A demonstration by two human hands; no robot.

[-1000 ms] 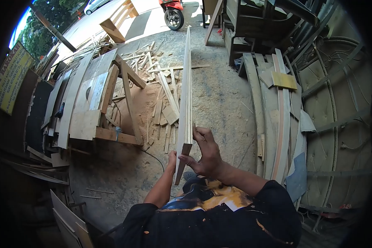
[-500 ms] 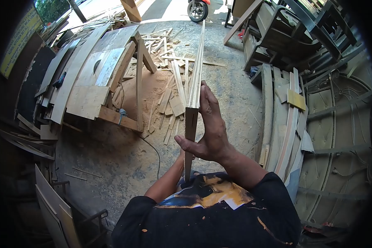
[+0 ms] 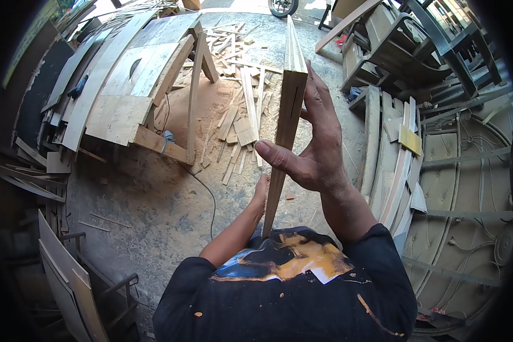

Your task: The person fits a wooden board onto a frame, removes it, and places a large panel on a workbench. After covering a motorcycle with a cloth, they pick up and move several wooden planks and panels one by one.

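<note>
A long wooden board [image 3: 288, 114] stands on edge before my chest, seen nearly end-on, its far part stretching away from me. A thin dark slit marks its near end. My right hand [image 3: 319, 154] is closed around this end, the thumb on the left side and the fingers along the right face. Lower down on the left, my left hand [image 3: 260, 192] holds the board; its fingers are mostly hidden behind the wood. The board's lower end comes close to my dark shirt [image 3: 285, 302].
At left stands a wooden workbench [image 3: 117, 117] with a saw blade [image 3: 135, 68] poking through its top. Offcuts [image 3: 245, 131] and sawdust litter the floor beyond. A cable [image 3: 211, 199] runs near the bench. Stacked planks [image 3: 402, 154] and furniture frames [image 3: 450, 171] line the right side.
The board's near end and my right hand have risen, and the end has moved slightly right. My left hand has come up a little too. The view has tilted downward.
</note>
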